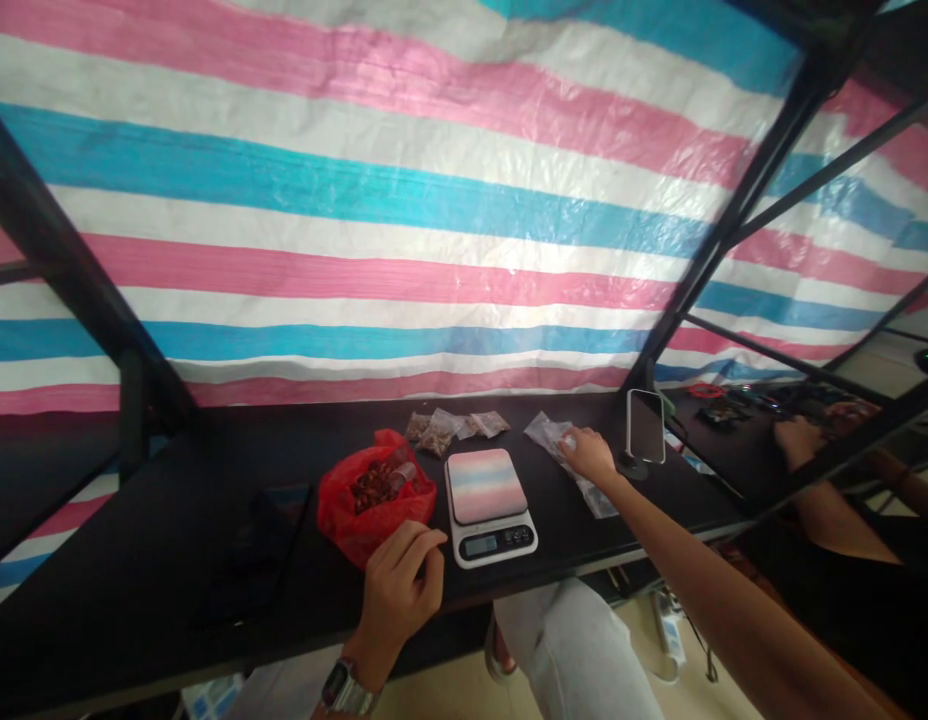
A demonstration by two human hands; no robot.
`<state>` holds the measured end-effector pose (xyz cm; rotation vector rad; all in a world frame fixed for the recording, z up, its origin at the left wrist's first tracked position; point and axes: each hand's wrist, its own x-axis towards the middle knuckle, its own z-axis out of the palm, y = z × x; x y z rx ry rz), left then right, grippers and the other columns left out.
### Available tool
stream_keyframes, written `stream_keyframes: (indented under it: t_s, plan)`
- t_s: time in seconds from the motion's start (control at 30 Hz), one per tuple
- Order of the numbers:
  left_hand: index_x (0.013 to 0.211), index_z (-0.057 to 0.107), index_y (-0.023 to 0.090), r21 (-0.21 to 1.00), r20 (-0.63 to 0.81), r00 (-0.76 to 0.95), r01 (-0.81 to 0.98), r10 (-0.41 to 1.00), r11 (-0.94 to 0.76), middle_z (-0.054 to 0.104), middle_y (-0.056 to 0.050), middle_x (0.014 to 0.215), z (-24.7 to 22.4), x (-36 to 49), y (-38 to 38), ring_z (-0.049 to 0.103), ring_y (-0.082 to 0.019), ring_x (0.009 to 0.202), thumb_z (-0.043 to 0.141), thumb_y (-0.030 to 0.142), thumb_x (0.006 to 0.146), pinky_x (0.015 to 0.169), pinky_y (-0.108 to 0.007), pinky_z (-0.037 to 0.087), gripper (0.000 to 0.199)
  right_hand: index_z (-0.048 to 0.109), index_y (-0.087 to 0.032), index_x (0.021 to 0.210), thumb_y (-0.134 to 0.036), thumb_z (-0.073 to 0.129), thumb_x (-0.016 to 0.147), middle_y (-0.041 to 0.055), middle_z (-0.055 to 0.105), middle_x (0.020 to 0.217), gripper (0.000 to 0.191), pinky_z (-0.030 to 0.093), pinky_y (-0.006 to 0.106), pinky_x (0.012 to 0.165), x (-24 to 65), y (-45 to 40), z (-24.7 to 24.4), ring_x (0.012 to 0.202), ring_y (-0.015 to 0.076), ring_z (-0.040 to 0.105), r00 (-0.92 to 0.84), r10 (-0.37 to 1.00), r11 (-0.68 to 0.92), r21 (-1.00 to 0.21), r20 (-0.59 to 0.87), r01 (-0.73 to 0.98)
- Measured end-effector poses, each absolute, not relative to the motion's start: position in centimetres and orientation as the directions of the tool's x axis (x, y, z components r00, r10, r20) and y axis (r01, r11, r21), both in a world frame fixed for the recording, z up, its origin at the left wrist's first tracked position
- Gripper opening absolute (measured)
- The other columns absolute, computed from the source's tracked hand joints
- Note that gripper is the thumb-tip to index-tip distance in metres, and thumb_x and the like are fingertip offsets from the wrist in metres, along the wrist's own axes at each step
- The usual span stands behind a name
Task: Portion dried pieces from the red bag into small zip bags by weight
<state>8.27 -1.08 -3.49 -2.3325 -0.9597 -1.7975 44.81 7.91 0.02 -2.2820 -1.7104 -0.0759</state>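
Observation:
My left hand (399, 590), wearing a wristwatch (349, 688), is curled at the table's near edge, close to a red plastic bag (374, 497) and the front of a digital kitchen scale (490, 510). The bag holds dark reddish-brown dried pieces. The scale's pastel platform carries nothing. My right hand (588, 455) grips a clear plastic bag (569, 460) lying to the right of the scale. Several small packets of brown pieces (453, 428) lie behind the scale.
A smartphone on a stand (646, 426) rises right of my right hand. A dark flat slab (258, 555) lies on the black table (171, 470). A striped tarp (359, 200) hangs behind black metal poles (734, 220). At far right, a co-worker's hand (798, 440) works at another table.

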Motion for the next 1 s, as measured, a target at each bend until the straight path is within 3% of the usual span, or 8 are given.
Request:
stream_keyframes:
  t_s: [0.17, 0.27, 0.4, 0.47, 0.57, 0.67, 0.83, 1.0]
  plan:
    - [0.09, 0.068, 0.022, 0.334, 0.887, 0.133, 0.478, 0.443, -0.813, 0.068, -0.001, 0.073, -3.1, 8.8, -1.3, 0.068, -0.015, 0.065, 0.053, 0.002, 0.095, 0.064, -0.025, 0.056, 0.025, 0.079, -0.02, 0.103, -0.028, 0.057, 0.098, 0.0158, 0.075, 0.124, 0.024, 0.048, 0.045, 0.102, 44.4, 7.0, 1.4, 0.115, 0.0317, 0.068, 0.311, 0.884, -0.196, -0.326, 0.349, 0.925]
    - [0.099, 0.071, 0.022, 0.373, 0.877, 0.103, 0.47, 0.469, -0.8, 0.071, -0.004, 0.084, -3.1, 9.3, -1.2, 0.072, -0.016, 0.077, 0.054, 0.004, 0.096, 0.071, -0.026, 0.058, 0.024, 0.075, -0.02, 0.101, -0.031, 0.051, 0.101, 0.0107, 0.078, 0.104, 0.026, 0.053, 0.038, 0.09, 43.0, 5.9, 3.1, 0.098, 0.0258, 0.071, 0.234, 0.901, -0.062, -0.426, 0.366, 0.902]
    - [0.136, 0.064, 0.022, 0.59, 0.786, -0.089, 0.403, 0.612, -0.699, 0.069, -0.016, 0.131, -3.4, 10.7, -1.0, 0.07, -0.027, 0.12, 0.07, 0.021, 0.095, 0.092, -0.039, 0.062, 0.042, 0.065, -0.022, 0.085, -0.053, 0.052, 0.103, 0.0006, 0.065, 0.072, 0.038, 0.046, 0.029, 0.063, 37.4, 3.0, 5.2, 0.066, 0.0184, 0.059, -0.174, 0.968, 0.25, -0.759, 0.181, 0.601]
    - [0.146, 0.057, 0.022, 0.746, 0.657, -0.104, 0.236, 0.747, -0.623, 0.066, -0.017, 0.139, -3.5, 11.5, -0.8, 0.07, -0.027, 0.118, 0.077, 0.031, 0.092, 0.094, -0.041, 0.062, 0.058, 0.066, -0.022, 0.085, -0.054, 0.054, 0.103, -0.0004, 0.064, 0.073, 0.039, 0.042, 0.027, 0.059, 34.0, 1.5, 5.9, 0.064, 0.0165, 0.055, -0.359, 0.931, 0.254, -0.824, 0.067, 0.506]
    - [0.128, 0.067, 0.019, 0.936, 0.344, 0.073, -0.098, 0.936, -0.337, 0.077, -0.012, 0.117, -3.4, 12.1, 0.0, 0.075, -0.022, 0.097, 0.075, 0.042, 0.093, 0.084, -0.036, 0.063, 0.042, 0.065, -0.021, 0.077, -0.051, 0.06, 0.102, -0.0024, 0.058, 0.066, 0.039, 0.036, 0.026, 0.057, 30.1, 0.3, 6.5, 0.061, 0.014, 0.049, -0.45, 0.893, 0.263, -0.794, -0.015, 0.548]
    - [0.095, 0.069, 0.017, 0.93, 0.177, 0.049, -0.334, 0.983, -0.15, 0.074, -0.004, 0.082, -2.9, 11.8, 0.9, 0.069, -0.016, 0.068, 0.08, 0.055, 0.086, 0.064, -0.028, 0.058, 0.041, 0.069, -0.021, 0.087, -0.049, 0.064, 0.098, 0.0005, 0.065, 0.078, 0.031, 0.042, 0.027, 0.063, 28.1, 0.6, 5.8, 0.07, 0.0155, 0.056, -0.372, 0.926, 0.269, -0.799, 0.062, 0.538]
    - [0.083, 0.059, 0.02, 0.894, 0.164, -0.199, -0.385, 0.966, -0.231, 0.066, 0.002, 0.071, -2.2, 10.0, 2.1, 0.066, -0.013, 0.064, 0.088, 0.059, 0.076, 0.061, -0.024, 0.054, 0.049, 0.066, -0.021, 0.084, -0.065, 0.073, 0.088, 0.0007, 0.067, 0.077, 0.045, 0.048, 0.028, 0.066, 26.3, 1.1, 4.0, 0.07, 0.0166, 0.061, -0.316, 0.948, 0.09, -0.935, -0.026, 0.344]
    - [0.095, 0.059, 0.021, 0.915, 0.263, -0.331, -0.212, 0.906, -0.343, 0.065, 0.002, 0.08, -3.0, 9.2, 2.2, 0.067, -0.014, 0.072, 0.079, 0.053, 0.089, 0.065, -0.024, 0.054, 0.038, 0.071, -0.021, 0.084, -0.07, 0.081, 0.079, 0.0014, 0.071, 0.079, 0.05, 0.049, 0.029, 0.071, 24.9, 0.7, 4.3, 0.072, 0.0167, 0.063, -0.354, 0.931, -0.017, -0.981, -0.086, 0.193]
